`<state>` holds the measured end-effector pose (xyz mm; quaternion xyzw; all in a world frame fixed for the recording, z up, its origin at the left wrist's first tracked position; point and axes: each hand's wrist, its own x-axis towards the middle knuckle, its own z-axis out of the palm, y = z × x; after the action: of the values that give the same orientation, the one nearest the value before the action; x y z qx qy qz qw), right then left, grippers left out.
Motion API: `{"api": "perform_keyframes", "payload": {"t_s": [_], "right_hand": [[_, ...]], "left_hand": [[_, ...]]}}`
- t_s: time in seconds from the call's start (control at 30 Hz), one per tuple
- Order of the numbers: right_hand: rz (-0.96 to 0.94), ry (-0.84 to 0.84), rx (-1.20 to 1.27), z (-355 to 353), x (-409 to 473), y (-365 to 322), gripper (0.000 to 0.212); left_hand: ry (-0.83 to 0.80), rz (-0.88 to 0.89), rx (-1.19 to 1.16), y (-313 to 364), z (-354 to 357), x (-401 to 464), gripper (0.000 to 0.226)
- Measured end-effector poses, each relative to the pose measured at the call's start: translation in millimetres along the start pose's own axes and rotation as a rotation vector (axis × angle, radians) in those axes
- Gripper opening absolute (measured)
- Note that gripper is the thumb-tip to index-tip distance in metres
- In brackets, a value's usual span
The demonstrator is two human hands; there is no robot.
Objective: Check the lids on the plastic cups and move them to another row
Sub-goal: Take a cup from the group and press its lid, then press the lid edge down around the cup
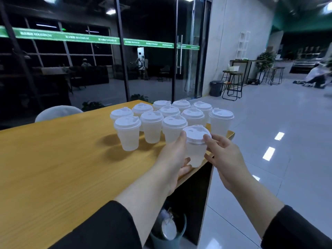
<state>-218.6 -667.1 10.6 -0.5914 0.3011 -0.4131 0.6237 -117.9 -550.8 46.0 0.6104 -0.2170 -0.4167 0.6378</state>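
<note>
Left hand (175, 159) grips the lidded cup (196, 151) around its body; right hand (223, 157) pinches the rim of its lid (196, 134). Cup sits between both hands at the table (62, 159) edge. Remaining cups (152, 126) stand clustered just beyond the hands.

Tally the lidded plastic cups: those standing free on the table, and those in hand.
Lidded cups standing free on the wooden table: 11, e.g. the front-left cup
Held cup, between left hand and right hand: 1
Total: 12
</note>
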Motion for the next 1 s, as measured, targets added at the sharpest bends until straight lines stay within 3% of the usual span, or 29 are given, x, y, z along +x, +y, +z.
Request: {"api": "perform_keyframes", "payload": {"t_s": [0.2, 0.37, 0.53, 0.67, 0.77, 1.0], "right_hand": [[0.076, 0.097, -0.007, -19.4, 40.9, -0.3, 0.044], [0.117, 0.183, -0.033, -21.0, 64.4, -0.8, 0.035], [0.149, 0.148, 0.018, -27.2, 69.3, 1.9, 0.037], [0.193, 0.156, 0.069, -33.4, 52.4, -2.7, 0.039], [0.219, 0.208, 0.149, -29.0, 22.1, -12.8, 0.037], [0.219, -0.125, 0.141, 66.6, -50.6, -33.5, 0.030]], "left_hand": [[-0.049, -0.013, -0.106, -3.6, 37.7, 35.5, 0.048], [0.003, -0.018, -0.103, -0.5, 53.8, 52.1, 0.031], [0.002, -0.028, -0.123, -1.2, 54.2, 64.4, 0.062], [-0.005, -0.016, -0.117, -0.8, 47.6, 52.3, 0.063], [0.008, 0.032, -0.041, -2.2, 35.7, 24.6, 0.050], [0.271, 0.133, 0.055, 3.5, -69.4, -61.6, 0.042]]}}
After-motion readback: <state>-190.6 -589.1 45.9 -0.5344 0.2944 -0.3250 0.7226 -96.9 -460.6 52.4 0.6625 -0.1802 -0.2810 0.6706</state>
